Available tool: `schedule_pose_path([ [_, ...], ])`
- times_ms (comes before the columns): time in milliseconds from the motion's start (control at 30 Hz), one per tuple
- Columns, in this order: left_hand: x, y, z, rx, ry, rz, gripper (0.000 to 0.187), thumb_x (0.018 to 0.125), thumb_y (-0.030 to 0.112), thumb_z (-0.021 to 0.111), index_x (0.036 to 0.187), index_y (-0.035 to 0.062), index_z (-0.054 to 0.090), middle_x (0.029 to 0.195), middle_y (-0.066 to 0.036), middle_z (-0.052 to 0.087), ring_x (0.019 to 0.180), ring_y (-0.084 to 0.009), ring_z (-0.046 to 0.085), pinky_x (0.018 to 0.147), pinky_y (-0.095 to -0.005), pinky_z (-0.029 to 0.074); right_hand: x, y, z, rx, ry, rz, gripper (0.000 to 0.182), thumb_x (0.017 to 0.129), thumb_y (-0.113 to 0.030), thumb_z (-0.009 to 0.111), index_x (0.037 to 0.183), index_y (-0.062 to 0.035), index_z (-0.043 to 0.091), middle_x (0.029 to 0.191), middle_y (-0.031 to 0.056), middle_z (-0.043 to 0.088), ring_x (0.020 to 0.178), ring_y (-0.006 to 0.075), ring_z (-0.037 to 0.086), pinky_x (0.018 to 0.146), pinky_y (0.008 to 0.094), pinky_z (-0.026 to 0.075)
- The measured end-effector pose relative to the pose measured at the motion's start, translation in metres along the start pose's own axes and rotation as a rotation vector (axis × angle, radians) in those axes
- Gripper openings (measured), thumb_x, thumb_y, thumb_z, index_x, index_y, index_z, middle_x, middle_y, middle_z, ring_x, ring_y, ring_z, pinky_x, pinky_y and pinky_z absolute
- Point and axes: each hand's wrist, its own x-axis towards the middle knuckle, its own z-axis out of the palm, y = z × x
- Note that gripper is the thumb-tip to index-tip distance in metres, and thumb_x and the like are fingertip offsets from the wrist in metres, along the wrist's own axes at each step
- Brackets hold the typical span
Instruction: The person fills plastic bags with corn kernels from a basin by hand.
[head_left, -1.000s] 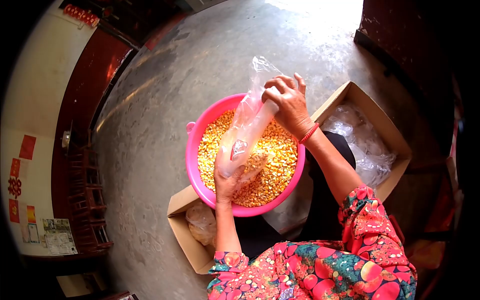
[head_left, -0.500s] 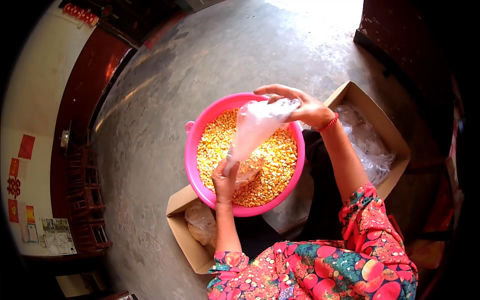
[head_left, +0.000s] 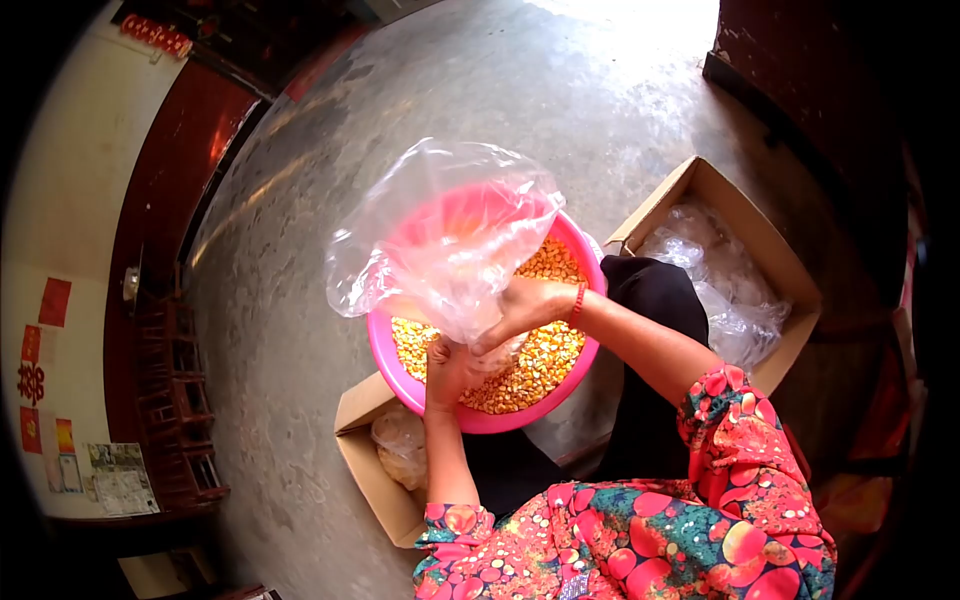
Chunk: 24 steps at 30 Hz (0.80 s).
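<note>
Hands (head_left: 480, 345) gripping bag (head_left: 445, 235) (hiding basin (head_left: 585, 345))

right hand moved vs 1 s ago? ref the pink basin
Yes. The right hand has dropped from above the pink basin's far rim to low over the corn, meeting the left hand at the clear plastic bag's neck.

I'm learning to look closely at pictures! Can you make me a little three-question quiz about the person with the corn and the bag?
1. True or false: the pink basin holds yellow corn kernels.
2. Which thing do the left hand and the right hand both grip? A) the clear plastic bag B) a spoon C) a lid
3. Fill in: on each side of the basin stands an open cardboard ____.

Key: 1 true; 2 A; 3 box.
</note>
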Motion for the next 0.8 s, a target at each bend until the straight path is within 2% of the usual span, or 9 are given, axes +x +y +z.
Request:
schedule_pose_path([
  [100, -0.001, 0.001, 0.006, 0.185, -0.054, 0.005, 0.012, 0.086, 0.013, 0.057, 0.076, 0.0064, 0.061, 0.067, 0.0, 0.06, 0.054, -0.0059, 0.053, 0.048, -0.0203, 0.042, 0.004, -0.011, 0.008, 0.051, 0.029, -0.042, 0.071, 0.068, -0.025, 0.078, 0.127, -0.0019, 0.045, 0.116, 0.0106, 0.056, 0.108, 0.019, 0.051, 0.094, 0.032, 0.04],
  [167, -0.001, 0.002, 0.007, 0.058, -0.07, -0.048, 0.009, 0.085, 0.013, 0.058, 0.078, 0.0077, 0.061, 0.065, 0.003, 0.057, 0.054, -0.0052, 0.051, 0.05, -0.0204, 0.043, 0.003, -0.024, -0.001, 0.412, 0.015, 0.056, 0.06, 0.072, -0.017, 0.075, 0.124, -0.0019, 0.049, 0.112, 0.0073, 0.058, 0.105, 0.0155, 0.052, 0.092, 0.0304, 0.042],
  [233, 0.001, 0.0, 0.0, 0.09, -0.074, -0.14, 0.013, 0.084, 0.02, 0.063, 0.081, 0.0082, 0.061, 0.064, 0.005, 0.055, 0.055, -0.0038, 0.049, 0.051, -0.0194, 0.041, -0.001, -0.025, -0.01, 0.551, 0.292, 0.012, 0.042, 0.075, -0.009, 0.07, 0.114, -0.0023, 0.056, 0.105, 0.006, 0.06, 0.098, 0.0136, 0.056, 0.087, 0.0295, 0.046],
  [367, 0.004, 0.005, 0.005, 0.088, -0.097, -0.108, 0.035, 0.078, 0.039, 0.07, 0.091, 0.0077, 0.06, 0.068, 0.005, 0.055, 0.057, -0.0024, 0.047, 0.053, -0.016, 0.036, 0.0, -0.018, -0.046, 0.928, 0.443, -0.059, 0.021, 0.082, -0.011, 0.063, 0.102, -0.0039, 0.059, 0.096, 0.0055, 0.063, 0.087, 0.0165, 0.061, 0.081, 0.0311, 0.05],
  [533, 0.002, 0.02, 0.034, 0.314, -0.064, 0.161, 0.067, 0.072, 0.044, 0.073, 0.117, -0.0005, 0.051, 0.1, -0.008, 0.061, 0.089, -0.015, 0.058, 0.079, -0.0275, 0.046, -0.004, -0.015, -0.054, 0.778, 0.7, -0.129, 0.02, 0.084, -0.013, 0.061, 0.102, -0.0043, 0.058, 0.093, 0.0047, 0.063, 0.081, 0.0149, 0.062, 0.076, 0.0307, 0.05],
  [633, 0.012, 0.022, 0.037, 0.605, -0.024, 0.385, 0.072, 0.073, 0.044, 0.072, 0.121, -0.0024, 0.046, 0.115, -0.015, 0.056, 0.106, -0.0228, 0.054, 0.092, -0.0336, 0.041, -0.002, -0.026, -0.044, 0.766, 0.713, -0.128, 0.02, 0.085, -0.013, 0.06, 0.103, -0.0051, 0.057, 0.092, 0.0037, 0.062, 0.082, 0.0142, 0.061, 0.076, 0.0309, 0.05],
  [700, 0.009, 0.037, 0.054, 0.717, -0.013, 0.466, 0.059, 0.081, 0.038, 0.066, 0.12, -0.0036, 0.048, 0.109, -0.016, 0.06, 0.098, -0.0241, 0.058, 0.084, -0.0353, 0.045, 0.001, -0.028, -0.036, 0.806, 0.69, -0.123, 0.023, 0.083, -0.015, 0.063, 0.103, -0.0055, 0.056, 0.094, 0.0032, 0.06, 0.086, 0.0133, 0.059, 0.077, 0.0302, 0.049],
  [767, 0.007, 0.048, 0.07, 0.817, -0.041, 0.216, 0.042, 0.089, 0.031, 0.057, 0.111, -0.0048, 0.055, 0.092, -0.014, 0.064, 0.084, -0.0227, 0.061, 0.072, -0.0359, 0.047, 0.003, -0.034, -0.034, 0.842, 0.663, -0.125, 0.026, 0.081, -0.016, 0.066, 0.103, -0.0058, 0.055, 0.095, 0.0027, 0.058, 0.089, 0.0123, 0.056, 0.078, 0.0295, 0.047],
  [800, 0.007, 0.048, 0.077, 0.688, -0.025, 0.306, 0.033, 0.093, 0.027, 0.051, 0.098, -0.004, 0.06, 0.074, -0.007, 0.063, 0.067, -0.0173, 0.059, 0.061, -0.0334, 0.044, 0.002, -0.038, -0.035, 0.821, 0.641, -0.153, 0.028, 0.081, -0.017, 0.066, 0.104, -0.0054, 0.055, 0.097, 0.0031, 0.058, 0.091, 0.0129, 0.056, 0.079, 0.0298, 0.047],
])
